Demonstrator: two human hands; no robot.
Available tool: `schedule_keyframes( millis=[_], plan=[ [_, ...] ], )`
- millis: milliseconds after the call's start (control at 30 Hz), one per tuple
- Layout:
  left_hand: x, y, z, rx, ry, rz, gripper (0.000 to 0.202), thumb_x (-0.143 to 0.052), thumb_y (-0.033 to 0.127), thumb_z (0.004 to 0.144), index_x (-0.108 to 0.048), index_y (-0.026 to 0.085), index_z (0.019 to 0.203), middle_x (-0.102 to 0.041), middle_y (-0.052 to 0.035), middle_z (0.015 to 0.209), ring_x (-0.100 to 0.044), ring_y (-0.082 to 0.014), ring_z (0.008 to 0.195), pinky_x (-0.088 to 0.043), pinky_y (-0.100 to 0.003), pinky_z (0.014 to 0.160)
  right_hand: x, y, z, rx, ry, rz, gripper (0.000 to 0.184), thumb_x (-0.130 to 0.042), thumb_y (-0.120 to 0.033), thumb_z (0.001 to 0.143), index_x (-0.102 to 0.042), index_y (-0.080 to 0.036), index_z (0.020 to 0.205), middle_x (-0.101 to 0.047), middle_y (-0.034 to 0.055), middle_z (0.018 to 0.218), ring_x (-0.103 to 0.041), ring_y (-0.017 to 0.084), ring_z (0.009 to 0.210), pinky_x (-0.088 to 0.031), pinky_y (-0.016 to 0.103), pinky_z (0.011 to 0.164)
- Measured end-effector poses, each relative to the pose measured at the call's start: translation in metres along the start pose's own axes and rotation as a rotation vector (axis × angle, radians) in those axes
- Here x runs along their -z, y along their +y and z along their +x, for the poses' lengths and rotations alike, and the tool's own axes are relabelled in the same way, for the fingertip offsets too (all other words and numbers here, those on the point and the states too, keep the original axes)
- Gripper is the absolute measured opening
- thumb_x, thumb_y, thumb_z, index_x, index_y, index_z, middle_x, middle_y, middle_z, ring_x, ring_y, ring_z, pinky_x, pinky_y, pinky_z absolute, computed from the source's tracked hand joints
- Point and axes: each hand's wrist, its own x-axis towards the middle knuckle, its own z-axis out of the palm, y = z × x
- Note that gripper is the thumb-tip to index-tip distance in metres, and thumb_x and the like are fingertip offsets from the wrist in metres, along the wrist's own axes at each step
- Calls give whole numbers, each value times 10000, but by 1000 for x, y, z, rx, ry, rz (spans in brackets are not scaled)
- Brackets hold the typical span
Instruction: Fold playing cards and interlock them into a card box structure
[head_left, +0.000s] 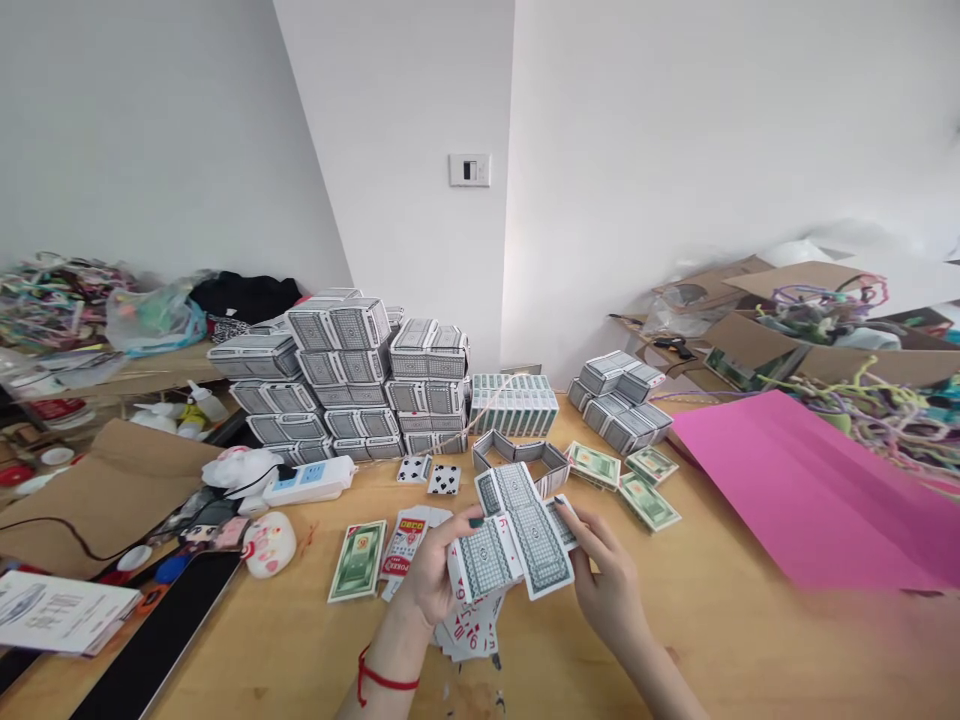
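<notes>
My left hand (pixel 429 575) and my right hand (pixel 609 580) both grip a cross-shaped piece of joined playing cards (pixel 517 535), backs up, held just above the wooden table (pixel 750 640). The left hand, with a red string on its wrist, pinches the piece's left arm. On the opposite side, the right hand's fingers close on the right arm. Loose face-up cards (pixel 471 632) lie under the hands. An open ring of folded cards (pixel 520 452) stands just beyond the piece.
Stacked card blocks (pixel 352 380) and a smaller pile (pixel 621 400) stand at the back. Green card boxes (pixel 360 558), (pixel 648 500), a white power strip (pixel 307 480), a pink sheet (pixel 802 490) and cardboard boxes (pixel 787 330) with coloured strips surround the work spot.
</notes>
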Motion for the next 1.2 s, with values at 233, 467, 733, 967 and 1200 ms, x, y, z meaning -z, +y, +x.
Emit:
schedule_keyframes(
  millis=[233,467,733,967,1200],
  plan=[
    [4,-1,11,10,250,146,299,-561,321,772,-615,122,988,-704,-70,821,-661,-188,751,-501,-253,661,10,-3,11,-638,-62,758,360,-505,-250,706,-661,-141,1011,-662,87,809,-589,198,647,-513,306,501],
    [12,-1,9,-18,196,112,474,-638,178,692,-519,152,1151,-680,-84,962,-644,-209,861,-507,-305,744,6,-3,11,-673,-50,765,335,-604,-349,687,-675,-115,917,-653,74,676,-597,209,634,-513,317,513],
    [14,-2,11,-53,261,331,564,-657,49,579,-527,170,1114,-684,-72,907,-655,-198,774,-509,-274,649,8,-6,18,-657,-181,671,578,-694,-407,642,-488,-201,1142,-653,-9,634,-620,166,611,-518,338,676],
    [17,-8,16,-174,292,474,493,-711,109,562,-556,139,1030,-685,-58,833,-633,-147,686,-495,-253,641,8,6,16,-728,-330,687,332,-684,-462,625,-594,-174,763,-658,15,689,-600,140,572,-488,266,577],
    [16,-8,15,-215,322,531,469,-727,148,557,-569,153,998,-683,-47,835,-634,-158,708,-495,-268,656,12,11,17,-765,-292,698,347,-734,-428,562,-595,-160,734,-646,26,646,-585,145,536,-429,234,481]
  ],
)
